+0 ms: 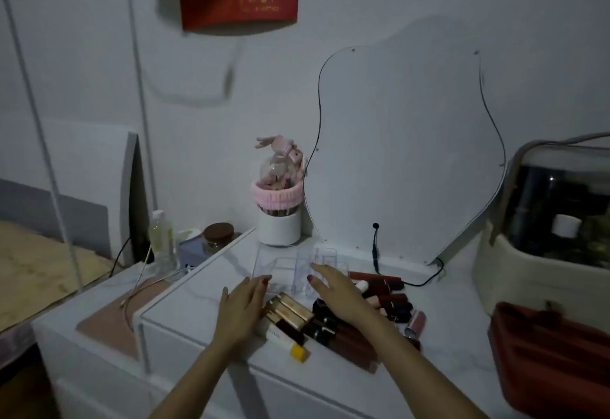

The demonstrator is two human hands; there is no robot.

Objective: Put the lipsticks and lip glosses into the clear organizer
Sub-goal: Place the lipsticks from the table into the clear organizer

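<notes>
A clear organizer (290, 265) with several compartments stands on the white dresser top (204, 289), in front of the mirror. A pile of lipsticks and lip glosses lies just before it: gold-capped tubes (288, 311), dark red tubes (384, 281) and a pink gloss (416, 319). My left hand (242, 303) hovers palm down at the left edge of the pile, fingers spread. My right hand (340, 293) reaches over the pile, its fingertips at the organizer's front wall. Neither hand holds anything.
A wavy-edged mirror (406, 154) leans on the wall behind. A white cup with a pink band (279, 217) stands at its left. A cream box (541, 237) and a red bag (551, 356) sit to the right. Bottles and a jar (218, 235) stand on the left.
</notes>
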